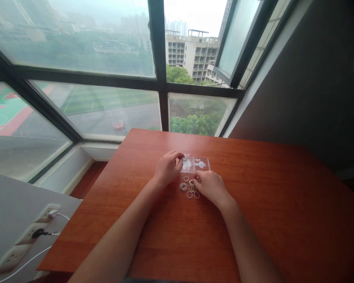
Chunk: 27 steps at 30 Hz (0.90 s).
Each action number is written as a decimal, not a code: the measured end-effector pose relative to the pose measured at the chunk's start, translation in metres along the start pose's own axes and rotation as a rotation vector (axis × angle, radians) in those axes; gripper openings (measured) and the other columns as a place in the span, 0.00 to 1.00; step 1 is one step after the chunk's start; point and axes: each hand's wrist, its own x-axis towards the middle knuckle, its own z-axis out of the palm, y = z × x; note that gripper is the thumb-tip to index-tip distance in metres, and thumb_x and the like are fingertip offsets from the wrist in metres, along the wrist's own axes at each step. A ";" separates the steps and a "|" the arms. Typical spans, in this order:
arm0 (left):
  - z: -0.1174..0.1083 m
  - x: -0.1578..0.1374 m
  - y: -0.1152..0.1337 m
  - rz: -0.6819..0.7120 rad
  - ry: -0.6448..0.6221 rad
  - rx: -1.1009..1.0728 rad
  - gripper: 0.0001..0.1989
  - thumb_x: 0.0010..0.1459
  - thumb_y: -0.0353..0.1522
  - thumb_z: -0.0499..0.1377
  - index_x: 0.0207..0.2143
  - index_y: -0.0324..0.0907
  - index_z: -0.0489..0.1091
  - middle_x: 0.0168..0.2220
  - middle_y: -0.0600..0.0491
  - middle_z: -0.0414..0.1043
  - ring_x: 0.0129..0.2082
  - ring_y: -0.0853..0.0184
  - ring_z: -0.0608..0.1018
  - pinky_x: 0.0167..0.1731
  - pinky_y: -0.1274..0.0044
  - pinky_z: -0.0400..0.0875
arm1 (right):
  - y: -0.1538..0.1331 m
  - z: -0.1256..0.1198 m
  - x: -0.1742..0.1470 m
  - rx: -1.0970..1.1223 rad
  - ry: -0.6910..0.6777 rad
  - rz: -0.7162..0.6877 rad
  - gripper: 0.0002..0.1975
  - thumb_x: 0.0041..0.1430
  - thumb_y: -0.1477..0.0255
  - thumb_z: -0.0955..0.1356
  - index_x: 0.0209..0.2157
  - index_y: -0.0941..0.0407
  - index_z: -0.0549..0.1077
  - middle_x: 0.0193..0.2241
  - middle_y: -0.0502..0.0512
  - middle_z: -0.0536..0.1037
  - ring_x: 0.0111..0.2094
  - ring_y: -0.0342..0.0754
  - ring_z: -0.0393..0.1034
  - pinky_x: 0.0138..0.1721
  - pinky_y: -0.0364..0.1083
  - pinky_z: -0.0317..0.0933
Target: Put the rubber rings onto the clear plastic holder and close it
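Note:
A small clear plastic box [187,169] lies on the table with its transparent lid [205,161] folded out to the right; white printing shows on both. My left hand [168,168] is closed at the box's left edge, thumb and fingers bent around it. Something small and greenish is by those fingertips, too small to name. Just in front of the box lie several pale rings [189,195], some overlapping. Over the right side of this group, my right hand [211,186] pinches a ring [198,179] between thumb and fingers, which partly hide it.
The reddish-brown wooden table [271,204] reaches to the windows [120,106] ahead and a dark wall [312,78] on the right. Beyond the table's left edge, a white panel carries sockets [32,234] with plugs and a white cable [26,264].

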 end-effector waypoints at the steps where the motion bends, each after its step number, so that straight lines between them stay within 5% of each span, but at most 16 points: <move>1: 0.000 0.000 0.000 0.000 -0.003 0.000 0.06 0.56 0.28 0.56 0.35 0.42 0.72 0.33 0.53 0.73 0.28 0.70 0.72 0.31 0.78 0.65 | -0.001 0.000 0.000 -0.012 -0.001 0.002 0.10 0.60 0.65 0.64 0.36 0.50 0.77 0.33 0.52 0.80 0.35 0.48 0.73 0.32 0.43 0.56; 13: 0.000 -0.001 0.001 0.015 0.001 -0.004 0.07 0.57 0.28 0.55 0.36 0.42 0.72 0.32 0.53 0.73 0.28 0.70 0.72 0.31 0.78 0.64 | 0.001 -0.003 0.002 0.053 0.112 0.060 0.09 0.61 0.66 0.64 0.38 0.49 0.76 0.32 0.50 0.80 0.36 0.47 0.73 0.32 0.42 0.56; 27: 0.000 -0.001 0.005 0.022 -0.013 -0.007 0.07 0.56 0.27 0.55 0.36 0.42 0.72 0.34 0.53 0.74 0.29 0.70 0.72 0.31 0.78 0.64 | -0.003 -0.002 0.001 -0.045 -0.003 0.030 0.10 0.61 0.66 0.63 0.36 0.51 0.76 0.34 0.54 0.79 0.35 0.50 0.74 0.34 0.44 0.58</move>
